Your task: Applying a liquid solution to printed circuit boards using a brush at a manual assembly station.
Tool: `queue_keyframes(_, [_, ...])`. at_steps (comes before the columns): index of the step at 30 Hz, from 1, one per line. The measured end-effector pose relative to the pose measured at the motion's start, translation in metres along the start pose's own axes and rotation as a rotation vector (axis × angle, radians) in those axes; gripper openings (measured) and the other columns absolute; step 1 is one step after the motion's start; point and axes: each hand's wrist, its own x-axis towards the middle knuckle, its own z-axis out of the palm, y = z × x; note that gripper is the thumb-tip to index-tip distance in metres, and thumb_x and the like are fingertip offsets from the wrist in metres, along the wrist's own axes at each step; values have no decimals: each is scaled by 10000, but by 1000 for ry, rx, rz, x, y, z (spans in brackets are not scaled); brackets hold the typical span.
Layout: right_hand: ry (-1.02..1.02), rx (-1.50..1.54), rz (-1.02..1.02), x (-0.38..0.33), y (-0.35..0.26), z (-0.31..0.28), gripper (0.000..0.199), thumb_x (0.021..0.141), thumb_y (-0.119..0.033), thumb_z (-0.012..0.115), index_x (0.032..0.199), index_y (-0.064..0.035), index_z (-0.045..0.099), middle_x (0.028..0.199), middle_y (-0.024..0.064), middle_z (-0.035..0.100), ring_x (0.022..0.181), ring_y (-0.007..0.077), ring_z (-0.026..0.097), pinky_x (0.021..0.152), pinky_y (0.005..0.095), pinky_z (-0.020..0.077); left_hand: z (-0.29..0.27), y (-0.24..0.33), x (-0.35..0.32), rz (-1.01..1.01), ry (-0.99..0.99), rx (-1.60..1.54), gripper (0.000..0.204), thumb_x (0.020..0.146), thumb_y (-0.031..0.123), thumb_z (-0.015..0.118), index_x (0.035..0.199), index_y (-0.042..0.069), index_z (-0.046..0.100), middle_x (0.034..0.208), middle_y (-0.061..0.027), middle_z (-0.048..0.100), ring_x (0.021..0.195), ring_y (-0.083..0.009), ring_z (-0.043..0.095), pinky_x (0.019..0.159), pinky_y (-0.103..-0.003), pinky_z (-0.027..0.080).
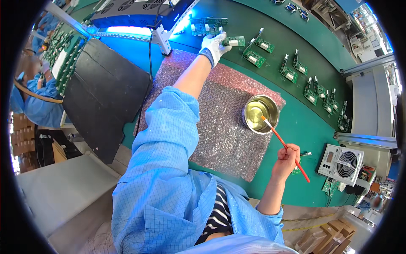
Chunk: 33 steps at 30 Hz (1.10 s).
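My left hand (215, 47), in a white glove, reaches out over the dark green belt. Its fingers are closed around the left end of a small green circuit board (235, 41), partly hiding it. In my bare right hand (287, 160) is a thin red-handled brush (276, 135), gripped near the middle of its handle. The brush's orange-tan tip is over the inside of a round metal bowl (275, 120) of clear yellowish liquid; whether it touches the liquid I cannot tell. Beneath the bowl lies a sheet of pinkish bubble wrap (228, 135).
Several circuit boards (254, 58) stand along the dark belt (275, 31) to the right. A blue-lit machine with fans (135, 15) is at the upper left, beside a black panel (103, 93). A white fan unit (341, 164) sits at the right. Other people work at far left.
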Motion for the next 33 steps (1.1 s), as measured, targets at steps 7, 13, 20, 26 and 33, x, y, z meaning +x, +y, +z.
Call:
queue_keyframes(7, [-11, 8, 30, 8, 2, 1, 76, 833, -44, 464, 827, -25, 538, 647, 26, 486, 550, 79, 424, 478, 212, 308, 12, 2, -12, -60, -208, 136, 288, 843, 124, 678, 1094, 39, 568, 1018, -86, 591, 908, -228, 619, 712, -366, 587])
queue_keyframes(13, [-9, -57, -10, 15, 6, -6, 63, 825, -36, 477, 812, -5, 531, 622, 12, 436, 536, 82, 381, 482, 219, 284, 33, 16, -50, -203, -725, 137, 315, 917, 91, 542, 1211, -19, 510, 1108, -114, 618, 932, -208, 643, 764, -333, 561])
queue_keyframes(20, [-95, -215, -2, 26, 16, 1, 65, 818, -24, 498, 771, -13, 541, 591, 2, 448, 511, 70, 374, 466, 217, 278, 0, 39, -133, -210, -681, 243, 284, 941, 198, 555, 1159, 16, 554, 1051, -102, 640, 911, -216, 659, 795, -349, 563])
queue_keyframes(26, [-147, -330, -94, 30, 15, 9, 70, 806, -44, 514, 775, -3, 561, 599, 10, 476, 526, 68, 398, 477, 212, 292, -20, 33, -163, -235, -467, 198, 339, 928, 284, 582, 1138, 20, 555, 1039, -91, 625, 906, -217, 659, 819, -370, 552])
queue_keyframes(33, [-98, -317, -121, 31, -23, -22, 78, 788, 9, 476, 759, -1, 548, 596, 5, 455, 516, 59, 356, 469, 204, 257, -10, 32, -164, -179, -583, 267, 393, 911, 282, 609, 1171, -8, 555, 1105, -91, 595, 984, -209, 630, 832, -371, 542])
